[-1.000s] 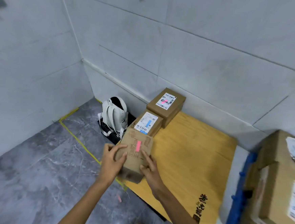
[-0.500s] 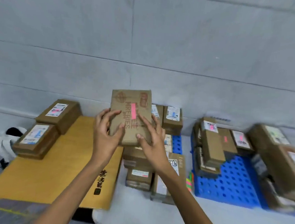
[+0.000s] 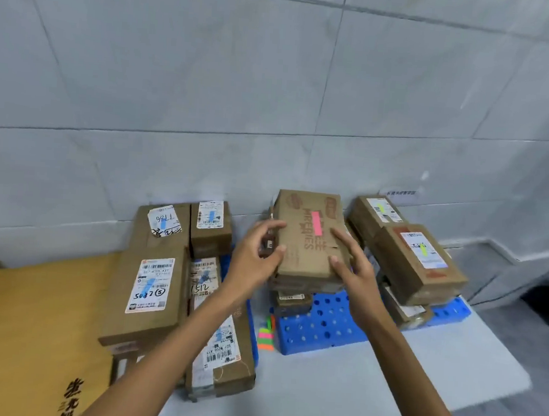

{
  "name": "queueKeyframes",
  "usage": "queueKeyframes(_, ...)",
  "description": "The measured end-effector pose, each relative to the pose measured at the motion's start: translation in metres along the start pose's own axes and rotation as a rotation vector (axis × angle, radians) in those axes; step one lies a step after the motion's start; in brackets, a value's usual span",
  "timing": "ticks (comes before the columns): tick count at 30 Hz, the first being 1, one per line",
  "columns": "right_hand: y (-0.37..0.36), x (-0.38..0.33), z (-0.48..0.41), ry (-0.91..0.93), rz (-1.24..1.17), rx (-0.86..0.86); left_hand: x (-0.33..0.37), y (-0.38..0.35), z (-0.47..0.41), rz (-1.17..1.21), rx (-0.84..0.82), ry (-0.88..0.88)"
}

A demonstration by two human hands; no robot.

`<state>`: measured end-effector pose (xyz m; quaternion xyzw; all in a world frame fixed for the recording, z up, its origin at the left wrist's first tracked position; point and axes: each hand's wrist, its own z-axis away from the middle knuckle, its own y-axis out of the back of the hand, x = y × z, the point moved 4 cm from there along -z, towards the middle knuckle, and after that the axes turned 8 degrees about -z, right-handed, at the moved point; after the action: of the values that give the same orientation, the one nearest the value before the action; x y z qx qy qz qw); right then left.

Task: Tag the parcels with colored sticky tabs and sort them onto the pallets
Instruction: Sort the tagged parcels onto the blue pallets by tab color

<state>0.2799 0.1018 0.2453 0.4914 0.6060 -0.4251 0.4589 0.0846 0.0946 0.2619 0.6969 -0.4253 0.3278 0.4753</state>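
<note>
Where the two hands meet, one brown cardboard parcel (image 3: 309, 243) is recorded: flat, oblong, printed with faded red lettering, creased along its near edge, and tagged on its upper face with a single pink sticky tab (image 3: 317, 223). It is laid level on top of a small stack of parcels (image 3: 289, 299) at the left rear of a blue perforated pallet (image 3: 323, 326), close to the grey tiled wall (image 3: 210, 88). The left hand (image 3: 252, 258) is set against the parcel's left edge, thumb and loosely bent fingertips touching the cardboard; its grip is apart, with nothing clasped. The right hand (image 3: 355, 270) is laid on the near right corner with fingers nearly straight, its grip likewise apart. On the same pallet, to the right, parcels with yellow-green tabs (image 3: 421, 263) are placed on top of others. To the left, several parcels with blue tabs (image 3: 149, 283), each labelled in white, are packed together on a second blue pallet (image 3: 252, 308), of which only an edge is shown. A pad of sticky tabs (image 3: 266, 337) in pink, green and orange is placed on the white sheet (image 3: 368, 379) between the two pallets. A yellow wooden board (image 3: 28, 319) printed with black characters is seen at the far left.
</note>
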Motion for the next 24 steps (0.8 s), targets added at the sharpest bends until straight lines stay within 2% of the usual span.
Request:
queueKeyframes(3, 0.048, 0.000, -0.002, -0.013, -0.006, 0.086, 0.004, -0.051, -0.009, -0.009, -0.137, -0.037)
queueKeyframes(7, 0.099, 0.022, -0.002, -0.125, 0.050, 0.144, -0.009, -0.119, -0.010, -0.004, -0.256, 0.035)
queueKeyframes(11, 0.142, 0.067, -0.013, -0.274, 0.152, 0.106, -0.030, -0.176, -0.008, -0.050, -0.364, 0.119)
queueKeyframes(16, 0.178, 0.137, -0.031, -0.453, 0.252, -0.124, -0.079, -0.233, -0.003, -0.151, -0.359, 0.322)
queueKeyframes(19, 0.187, 0.178, -0.050, -0.524, 0.363, -0.432, -0.103, -0.260, -0.009, -0.221, -0.326, 0.441)
queueKeyframes(21, 0.193, 0.205, -0.060, -0.514, 0.512, -0.580, -0.115, -0.269, -0.014, -0.267, -0.314, 0.474)
queueKeyframes(24, 0.208, 0.236, -0.070, -0.425, 0.573, -0.619, -0.127, -0.286, -0.018, -0.330, -0.359, 0.460)
